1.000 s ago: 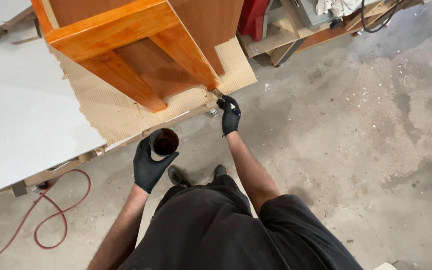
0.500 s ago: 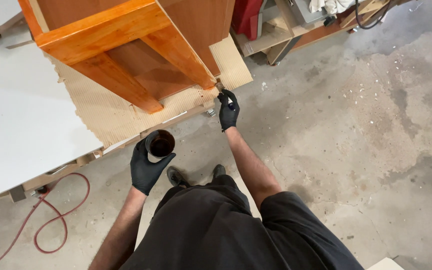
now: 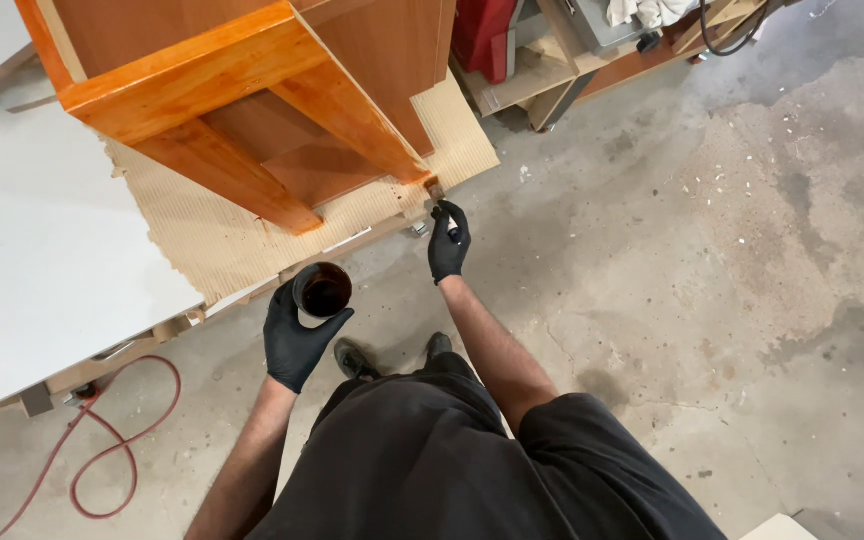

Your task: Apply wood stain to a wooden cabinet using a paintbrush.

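1. The left hand (image 3: 297,335), in a black glove, is wrapped around a small cup (image 3: 322,293) filled with dark brown liquid; the fingers curl round the cup's wall and hold it upright, out over the concrete floor (image 3: 712,300) just beside the edge of the work surface
2. The right hand (image 3: 448,243), also in a black glove, is stretched forward and pinches a small brush (image 3: 436,195); the fingers are pressed together on its handle
3. The brush tip sits at the lower end of the nearest orange-stained leg of a wooden cabinet (image 3: 252,100), where that leg meets the cardboard sheet (image 3: 212,235); whether the bristles touch the wood cannot be told
4. The cabinet lies tilted on the cardboard sheet, its glossy orange frame facing the camera and its duller brown panels behind
5. The cardboard sheet rests on a low platform beside a white panel (image 3: 42,260)
6. A red cable (image 3: 117,450) loops on the floor to the left of the person's legs
7. A cluttered wooden shelf (image 3: 572,60) stands behind the cabinet
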